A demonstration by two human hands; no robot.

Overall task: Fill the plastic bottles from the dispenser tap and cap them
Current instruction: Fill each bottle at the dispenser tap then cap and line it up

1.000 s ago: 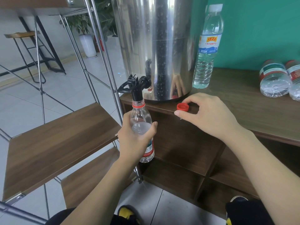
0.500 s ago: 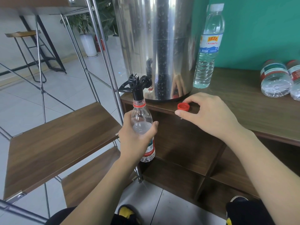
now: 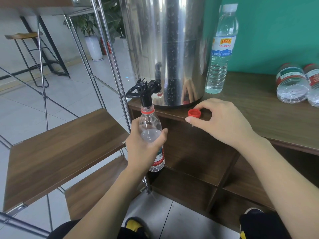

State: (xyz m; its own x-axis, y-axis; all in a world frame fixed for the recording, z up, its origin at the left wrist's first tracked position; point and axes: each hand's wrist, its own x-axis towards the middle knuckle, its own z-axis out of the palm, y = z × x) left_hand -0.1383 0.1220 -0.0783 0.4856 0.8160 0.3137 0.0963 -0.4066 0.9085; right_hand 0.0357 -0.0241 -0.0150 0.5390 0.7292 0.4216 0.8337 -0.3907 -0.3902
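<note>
- Left hand (image 3: pixel 144 149) wraps fingers and thumb round the middle of a bottle (image 3: pixel 151 133), held upright off the front-left corner of the counter (image 3: pixel 269 118), over the floor.
- Bottle mouth sits right up on the black tap (image 3: pixel 145 92); red neck ring just under the spout. Water level shows at about the shoulder, near the thumb.
- Tap juts from the base of the steel dispenser (image 3: pixel 165 49), which stands at the counter's left end, close to the front edge.
- Red cap (image 3: pixel 194 112) lies open side up at the counter's front edge, just right of the dispenser base.
- Right hand (image 3: pixel 222 121) rests at that same front edge, fingers curled around the cap; forefinger and thumb frame it. Whether they actually touch it, cannot tell.
- Tall capped bottle (image 3: pixel 221 49) stands upright just right of the dispenser, toward the back edge, by the green wall.
- Two bottles (image 3: pixel 291 83) lie on their sides at the counter's right end, bottoms toward the camera, touching each other.
- Wooden shelves (image 3: pixel 57 149) on a metal frame stand left of the counter, lower than its top.
- Yellow-and-black shoes (image 3: pixel 133 225) on the tile floor below.
</note>
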